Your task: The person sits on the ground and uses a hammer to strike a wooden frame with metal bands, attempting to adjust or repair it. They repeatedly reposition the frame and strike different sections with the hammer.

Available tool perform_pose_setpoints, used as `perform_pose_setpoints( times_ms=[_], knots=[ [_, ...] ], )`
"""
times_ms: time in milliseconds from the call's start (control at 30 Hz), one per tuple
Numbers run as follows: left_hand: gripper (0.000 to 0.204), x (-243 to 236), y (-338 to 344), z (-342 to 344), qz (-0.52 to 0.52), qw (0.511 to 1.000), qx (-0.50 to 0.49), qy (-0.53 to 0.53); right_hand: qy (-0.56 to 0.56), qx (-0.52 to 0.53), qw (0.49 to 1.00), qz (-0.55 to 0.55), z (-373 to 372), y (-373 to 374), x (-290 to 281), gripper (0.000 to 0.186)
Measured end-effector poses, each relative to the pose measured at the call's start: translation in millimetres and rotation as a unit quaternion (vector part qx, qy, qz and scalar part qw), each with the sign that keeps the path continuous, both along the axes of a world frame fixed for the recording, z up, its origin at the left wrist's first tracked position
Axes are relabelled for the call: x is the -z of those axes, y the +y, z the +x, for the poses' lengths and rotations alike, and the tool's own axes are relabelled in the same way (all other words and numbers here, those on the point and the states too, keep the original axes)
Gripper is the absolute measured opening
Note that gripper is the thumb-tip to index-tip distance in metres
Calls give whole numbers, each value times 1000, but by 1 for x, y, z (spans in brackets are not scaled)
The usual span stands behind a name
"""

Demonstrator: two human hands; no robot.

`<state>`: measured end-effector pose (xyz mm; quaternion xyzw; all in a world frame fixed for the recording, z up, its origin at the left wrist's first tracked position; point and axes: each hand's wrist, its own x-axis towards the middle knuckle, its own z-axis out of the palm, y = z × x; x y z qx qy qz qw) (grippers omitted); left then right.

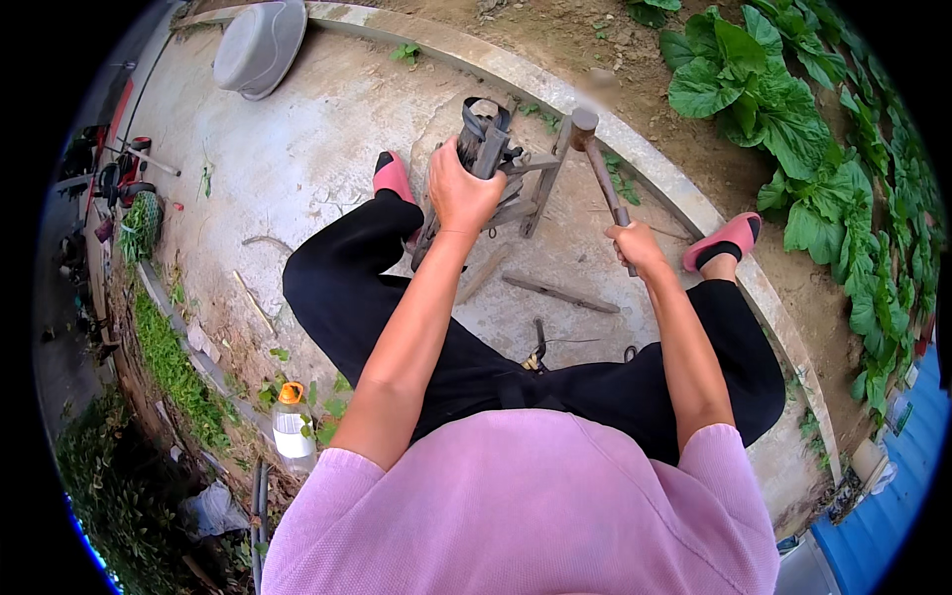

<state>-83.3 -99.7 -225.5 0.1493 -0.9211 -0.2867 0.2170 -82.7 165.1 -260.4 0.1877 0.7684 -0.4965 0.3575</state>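
Note:
I sit over a concrete pad with my left hand [461, 193] gripping a dark bar [490, 152] at the upper middle, beside a worn wooden frame [540, 193] with a loop of black strap [486, 107] at its top. Exactly where the bar joins the frame is hard to make out. My right hand [632, 243] is closed on the handle of a hammer [584, 129], held upright to the right of the frame with its head raised. Loose wooden sticks [560, 294] lie on the concrete below the frame, near a small dark tool [538, 347].
A grey hat-shaped object [253, 50] lies at the back left. A plastic bottle [293, 431] stands at the lower left. A concrete curb [654, 159] borders soil and leafy plants [769, 119] on the right. Red-and-black equipment [124, 174] sits along the far left.

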Motion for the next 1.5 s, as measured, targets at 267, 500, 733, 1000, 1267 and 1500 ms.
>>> perform_pose_setpoints(
  times_ms=[267,500,733,1000,1267,1500],
  knots=[
    [60,-1,33,-47,-41,999,29,3,198,19,978,-64,-52,5,-107,18],
    [63,-5,38,-35,-57,996,62,-1,257,31,964,-54,-38,-10,5,18],
    [65,5,28,-4,-42,994,88,-54,27,-145,977,156,6,11,106,30],
    [71,3,34,25,-57,994,96,3,57,-105,991,67,-24,-7,7,28],
    [72,10,22,51,-60,998,31,-1,260,-77,956,-109,-42,-23,-139,19],
    [66,9,22,61,-56,996,63,15,234,-25,971,-31,36,-11,14,17]
  ],
)
